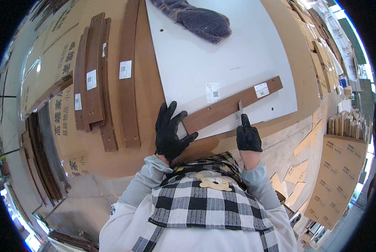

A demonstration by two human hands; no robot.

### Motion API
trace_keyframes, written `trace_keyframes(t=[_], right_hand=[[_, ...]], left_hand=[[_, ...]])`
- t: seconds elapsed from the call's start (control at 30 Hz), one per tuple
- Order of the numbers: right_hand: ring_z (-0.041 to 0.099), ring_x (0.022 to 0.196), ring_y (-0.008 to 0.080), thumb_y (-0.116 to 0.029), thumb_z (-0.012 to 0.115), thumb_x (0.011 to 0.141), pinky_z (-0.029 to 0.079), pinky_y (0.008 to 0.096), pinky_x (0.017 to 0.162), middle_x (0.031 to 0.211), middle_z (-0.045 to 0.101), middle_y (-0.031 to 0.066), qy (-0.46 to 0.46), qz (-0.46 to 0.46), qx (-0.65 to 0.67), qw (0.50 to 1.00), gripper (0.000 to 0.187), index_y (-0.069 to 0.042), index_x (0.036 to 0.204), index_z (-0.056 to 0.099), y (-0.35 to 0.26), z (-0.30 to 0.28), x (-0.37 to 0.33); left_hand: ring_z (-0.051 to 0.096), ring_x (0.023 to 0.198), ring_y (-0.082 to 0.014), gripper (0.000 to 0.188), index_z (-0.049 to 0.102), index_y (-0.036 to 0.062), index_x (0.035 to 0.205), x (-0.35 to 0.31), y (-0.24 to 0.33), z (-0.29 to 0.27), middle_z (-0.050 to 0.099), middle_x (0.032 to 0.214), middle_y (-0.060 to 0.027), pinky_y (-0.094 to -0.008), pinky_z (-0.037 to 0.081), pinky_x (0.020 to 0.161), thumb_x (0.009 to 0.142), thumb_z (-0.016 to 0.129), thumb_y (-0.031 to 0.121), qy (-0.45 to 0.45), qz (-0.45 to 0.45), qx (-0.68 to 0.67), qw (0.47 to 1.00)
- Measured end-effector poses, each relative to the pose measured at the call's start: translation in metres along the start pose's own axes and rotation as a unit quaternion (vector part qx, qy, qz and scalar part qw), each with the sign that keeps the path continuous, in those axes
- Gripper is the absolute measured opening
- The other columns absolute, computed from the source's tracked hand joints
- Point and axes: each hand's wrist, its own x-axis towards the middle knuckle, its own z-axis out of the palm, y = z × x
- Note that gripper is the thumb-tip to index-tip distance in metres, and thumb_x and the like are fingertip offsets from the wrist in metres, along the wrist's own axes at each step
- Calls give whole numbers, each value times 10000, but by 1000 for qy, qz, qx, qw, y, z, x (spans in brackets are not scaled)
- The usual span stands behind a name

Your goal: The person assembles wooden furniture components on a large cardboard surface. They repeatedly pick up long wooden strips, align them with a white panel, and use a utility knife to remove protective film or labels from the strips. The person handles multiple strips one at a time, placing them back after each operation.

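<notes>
As we look down through the head view, the brown strip (221, 110) lies slantwise across the lower part of the white panel (196, 46) — and both gloved hands are on the job. The left hand (170, 132) is spread wide, thumb and forefinger splayed around the strip's near-left end; whether it presses hard, I can't tell. Over on the right, the right hand (249, 136) has its grip closed round a slim blade (241, 108), forefinger stretched along it, tip at the strip's lower edge. Good form here, I'd judge, means pinning that left end firmly so the strip can't swivel, holding the blade low and the strokes short — and steering clear of the label (261, 90). One slip could score the white face beneath, so angle the edge away from those splayed fingers.
</notes>
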Motion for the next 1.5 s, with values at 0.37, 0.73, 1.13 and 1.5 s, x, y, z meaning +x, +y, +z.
trace_keyframes(t=[0.37,0.73,1.13,1.5], right_hand=[[563,796,287,-8,564,795,488,393,658,1043,617,150,-54,-66,-90,992,199,-15,988,610,31,-7,7],[565,679,254,-89,551,801,486,374,552,848,603,110,-47,-106,-174,978,321,-63,1117,597,67,-26,20],[540,709,277,-110,548,867,459,396,639,805,603,124,65,-46,-146,986,187,-54,1030,620,132,-52,74],[559,718,281,-104,561,857,465,382,622,793,562,118,-35,-75,-100,992,384,-96,1241,558,175,-69,82]], left_hand=[[275,1343,-383,651,500,44,1232,-15,-14,-34,370,1413,-175,-496,267,1077,683,787,242,-23,19,55,998],[265,1347,-387,657,487,61,1245,-16,-6,-34,369,1413,-178,-500,245,1089,686,789,227,-29,-1,72,997],[248,1357,-384,661,479,67,1253,-15,-9,-32,363,1419,-177,-498,238,1096,686,787,214,-38,17,91,995],[257,1351,-380,757,439,50,1314,-12,-6,-61,349,1425,-185,-493,223,1101,698,778,331,-21,48,228,972]])
